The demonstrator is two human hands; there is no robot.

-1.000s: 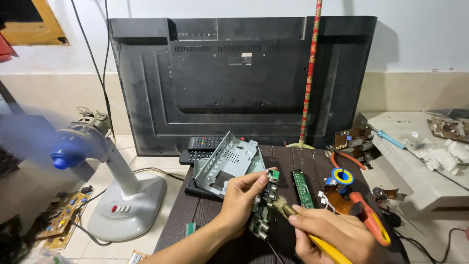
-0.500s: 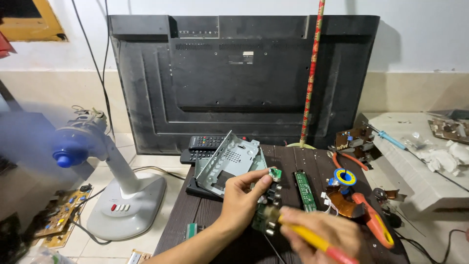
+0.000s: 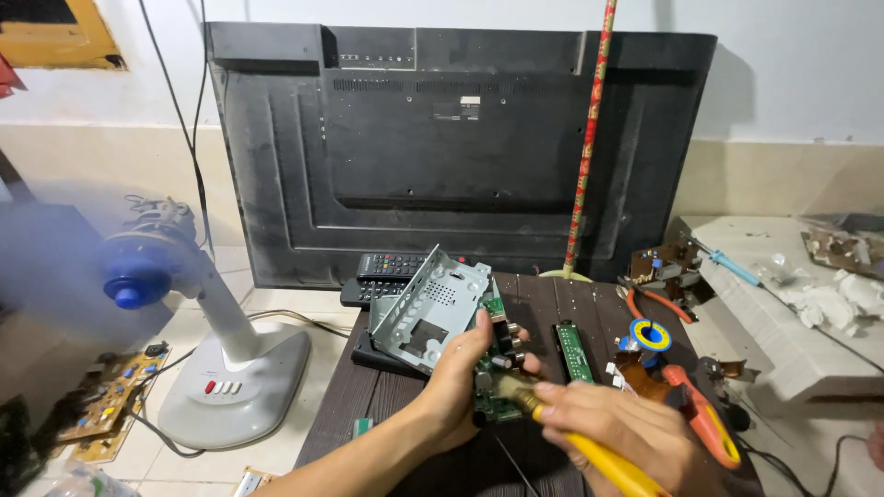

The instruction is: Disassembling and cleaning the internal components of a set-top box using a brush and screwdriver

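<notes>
On the dark bench (image 3: 543, 304), at 6 o'clock, the left hand (image 3: 460, 377) clasps a green circuit board (image 3: 493, 368) tilted up, bracing it while the right hand (image 3: 626, 428) grips a yellow-handled brush (image 3: 589, 451) against it.

We see black TV back (image 3: 460, 156) propped far against wall, white desk fan (image 3: 198, 340) left, remote controls (image 3: 391, 276) near it, solder spool (image 3: 651, 335) and orange-handled pliers (image 3: 704, 423) right
</notes>
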